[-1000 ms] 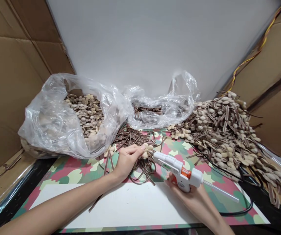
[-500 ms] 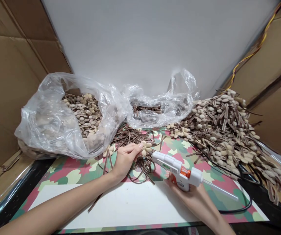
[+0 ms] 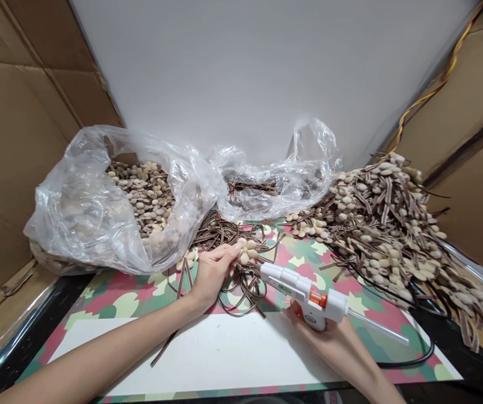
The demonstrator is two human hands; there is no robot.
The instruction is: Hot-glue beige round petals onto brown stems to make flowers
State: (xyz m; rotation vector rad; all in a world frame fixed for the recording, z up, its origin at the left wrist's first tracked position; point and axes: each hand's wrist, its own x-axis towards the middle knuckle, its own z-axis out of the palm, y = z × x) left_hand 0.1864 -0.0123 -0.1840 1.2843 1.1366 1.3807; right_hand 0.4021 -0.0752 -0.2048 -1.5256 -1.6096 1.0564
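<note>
Between the thumb and fingers of my left hand (image 3: 214, 275) is a small beige padded flower (image 3: 247, 251) with rounded petals. My right hand (image 3: 329, 336) is wrapped round a white and orange glue gun (image 3: 296, 289); a clear glue stick (image 3: 378, 325) juts from its back end. The gun's nozzle points left, just below and right of the flower. Whether it touches anything there I cannot tell. Brown stitched ribbons (image 3: 224, 231) lie in a tangle behind and under my left hand. Another beige flower (image 3: 187, 259) rests left of it, partly over a ribbon.
A clear plastic bag (image 3: 85, 207) full of beige flowers stands back left. Behind the ribbons lies a second plastic bag (image 3: 262, 202) holding more ribbon. Flowers with ribbons form a large heap (image 3: 376, 224) at right. A black cord (image 3: 424, 356) curves beside the white sheet (image 3: 208, 356).
My left hand has shifted slightly left with the flower, and the flower has turned a little. The glue gun has moved slightly left and down.
</note>
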